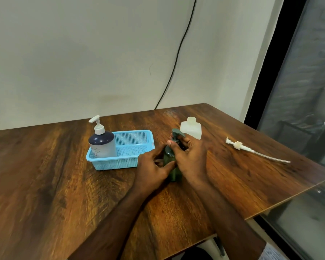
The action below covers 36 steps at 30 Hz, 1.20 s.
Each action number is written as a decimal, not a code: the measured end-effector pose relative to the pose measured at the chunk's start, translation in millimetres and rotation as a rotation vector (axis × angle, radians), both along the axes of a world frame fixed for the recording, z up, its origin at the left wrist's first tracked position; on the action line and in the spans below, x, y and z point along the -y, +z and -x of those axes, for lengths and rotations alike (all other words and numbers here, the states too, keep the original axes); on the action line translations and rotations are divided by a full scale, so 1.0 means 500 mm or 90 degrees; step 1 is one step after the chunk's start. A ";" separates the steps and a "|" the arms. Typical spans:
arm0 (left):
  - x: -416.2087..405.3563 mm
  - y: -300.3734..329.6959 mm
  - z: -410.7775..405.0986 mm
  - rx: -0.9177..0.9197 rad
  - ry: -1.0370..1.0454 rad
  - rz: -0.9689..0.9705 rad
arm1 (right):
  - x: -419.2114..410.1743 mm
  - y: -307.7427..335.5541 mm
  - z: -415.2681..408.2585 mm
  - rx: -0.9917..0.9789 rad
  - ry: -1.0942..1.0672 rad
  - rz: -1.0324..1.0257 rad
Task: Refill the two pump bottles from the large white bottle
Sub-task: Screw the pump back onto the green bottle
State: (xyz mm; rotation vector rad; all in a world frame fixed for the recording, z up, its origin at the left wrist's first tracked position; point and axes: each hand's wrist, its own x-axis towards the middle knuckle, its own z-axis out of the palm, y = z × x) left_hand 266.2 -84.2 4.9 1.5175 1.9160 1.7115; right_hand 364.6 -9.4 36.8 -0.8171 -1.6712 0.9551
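We see both hands close together on the green pump bottle (pixel 172 162), which stands on the wooden table (pixel 45 175): the left hand (pixel 150 166) wraps its lower body, while the right hand (pixel 189 156) curls round the neck just below the green pump head (pixel 177 134). Just behind them stands the large white bottle (pixel 191 128), uncapped, and to the left a blue basket (pixel 131 147) holds the navy pump bottle (pixel 101 142) upright in its near left corner. Well off to the right, a loose white pump (pixel 251 150) with its tube lies flat on the table.
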 end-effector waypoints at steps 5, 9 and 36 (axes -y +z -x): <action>0.006 -0.001 -0.008 0.037 0.005 -0.007 | 0.001 0.000 -0.002 -0.002 0.032 0.022; 0.005 0.000 0.012 0.065 -0.043 0.033 | -0.032 0.010 -0.036 0.068 0.190 0.064; 0.089 -0.007 0.047 -0.066 0.153 0.100 | -0.008 -0.011 -0.042 0.250 0.196 -0.002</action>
